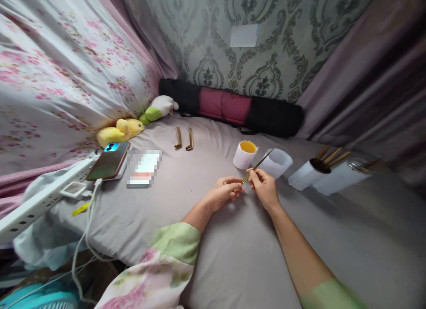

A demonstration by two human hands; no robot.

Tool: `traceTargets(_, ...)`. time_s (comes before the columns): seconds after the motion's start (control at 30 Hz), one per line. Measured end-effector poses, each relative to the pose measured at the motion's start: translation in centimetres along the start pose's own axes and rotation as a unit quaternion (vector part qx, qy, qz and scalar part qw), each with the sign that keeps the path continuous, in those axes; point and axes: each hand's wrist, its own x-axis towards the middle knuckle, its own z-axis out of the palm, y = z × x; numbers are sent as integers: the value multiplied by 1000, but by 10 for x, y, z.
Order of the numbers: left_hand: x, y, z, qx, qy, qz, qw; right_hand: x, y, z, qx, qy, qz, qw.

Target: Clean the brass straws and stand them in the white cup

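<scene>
A thin gold-brown stick (pixel 265 157) slants up to the right between my two hands; its exact kind does not show. My right hand (pixel 265 188) is closed, pinching it along its lower part. At the lower end of the stick, the fingers of my left hand (pixel 223 193) are closed around it, partly hiding that end. Just beyond my hands stand a white cup with a yellow inside (pixel 244 156) and a translucent white cup (pixel 278 162). Farther left, two bent gold-coloured pieces (pixel 178 138) lie side by side on the grey sheet (pixel 206 167).
On the right, a white container (pixel 303 175) holds several brown sticks, beside another white container (pixel 341 180). A black and maroon bag (pixel 224 106) lies along the wall. To the left are a phone (pixel 109 162), a blurred-out device (pixel 143 169), a power strip (pixel 49 196) and plush toys (pixel 121 132).
</scene>
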Motion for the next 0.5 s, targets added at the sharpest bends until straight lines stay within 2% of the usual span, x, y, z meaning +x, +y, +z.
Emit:
traceTargets(0.33,-6,1,0,-52,-59,-31,996,-4,-4,-12,10,-29,11,999)
traceTargets(0.5,-5,-3,-1,-49,-79,-31,995,-1,-13,-19,8,-16,20,1000)
